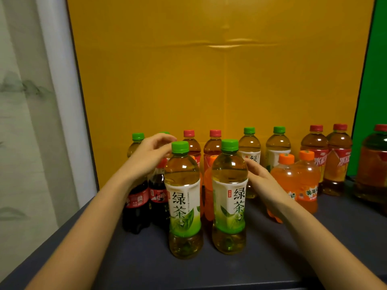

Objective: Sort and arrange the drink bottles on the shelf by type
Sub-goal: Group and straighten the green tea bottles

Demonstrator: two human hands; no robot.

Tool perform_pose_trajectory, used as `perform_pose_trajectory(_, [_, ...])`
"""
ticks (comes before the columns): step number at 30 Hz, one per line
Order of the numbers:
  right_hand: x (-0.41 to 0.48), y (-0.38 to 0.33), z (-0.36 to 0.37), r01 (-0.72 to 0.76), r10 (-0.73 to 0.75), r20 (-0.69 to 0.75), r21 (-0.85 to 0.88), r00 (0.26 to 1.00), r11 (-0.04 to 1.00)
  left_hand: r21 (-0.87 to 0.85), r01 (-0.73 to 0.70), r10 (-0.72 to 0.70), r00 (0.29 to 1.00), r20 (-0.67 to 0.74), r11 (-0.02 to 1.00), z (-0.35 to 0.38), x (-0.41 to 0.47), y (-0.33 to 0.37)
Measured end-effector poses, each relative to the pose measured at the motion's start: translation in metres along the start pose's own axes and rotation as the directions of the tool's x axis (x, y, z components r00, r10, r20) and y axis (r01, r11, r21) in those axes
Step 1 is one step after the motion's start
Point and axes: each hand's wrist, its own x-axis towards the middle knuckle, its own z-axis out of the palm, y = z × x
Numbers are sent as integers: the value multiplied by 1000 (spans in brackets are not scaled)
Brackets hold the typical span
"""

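Green-capped clear plastic green-tea bottle (229, 197) stood upright; left of it the left hand (150, 152) hovered loosely curled, empty; right hand (260, 177), just right, relaxed open.

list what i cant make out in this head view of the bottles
Head view:
1. Back-row bottle: the left hand covers all but its green cap.
2. Orange bottle: its label is behind the front right green tea bottle.
3. Right hand: fingertips hidden behind that same bottle, so any grip is unclear.
4. Big red-capped bottle: cut off by the right edge.
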Motion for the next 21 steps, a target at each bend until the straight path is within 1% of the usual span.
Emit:
perform_pose_trajectory(2, [8, 0, -1, -31, 33, 83, -28, 996, 999, 162, -4, -16, 992, 122, 987, 1, 15, -1])
perform_pose_trajectory(4, [15, -2, -1, -43, 55, 163, -76, 985, 996, 270, -10, -68, 958, 279, 963, 2, 27, 1])
perform_pose_trajectory(6, [19, -2, 0, -35, 62, 224, -125, 973, 992, 381, -25, -156, 886, 437, 924, 1, 35, 5])
perform_pose_trajectory(8, [22, -2, 0, -4, 49, 265, -168, 963, 986, 496, -6, -281, 818, 502, 868, 0, 43, 7])
perform_pose_trajectory(10, [22, -3, -3, 39, 18, 304, -179, 953, 983, 618, -25, -379, 771, 513, 786, 3, 51, 8])
perform_pose_trajectory(11, [22, -2, -4, 55, 5, 323, -178, 947, 982, 678, -33, -422, 760, 495, 734, 4, 56, 6])
perform_pose_trajectory(13, [22, -2, -6, 91, -16, 359, -193, 933, 977, 790, -14, -517, 749, 414, 613, 6, 61, 6])
perform_pose_trajectory(14, [22, -1, -7, 107, -24, 367, -209, 930, 972, 820, -1, -541, 751, 379, 573, 6, 64, 6])
perform_pose_trajectory(19, [24, 6, -8, 185, -97, 337, -242, 937, 952, 856, -16, -563, 747, 354, 517, 12, 71, 6])
perform_pose_trajectory(21, [24, 7, -7, 210, -114, 340, -262, 934, 942, 852, -50, -547, 746, 379, 522, 15, 70, 9])
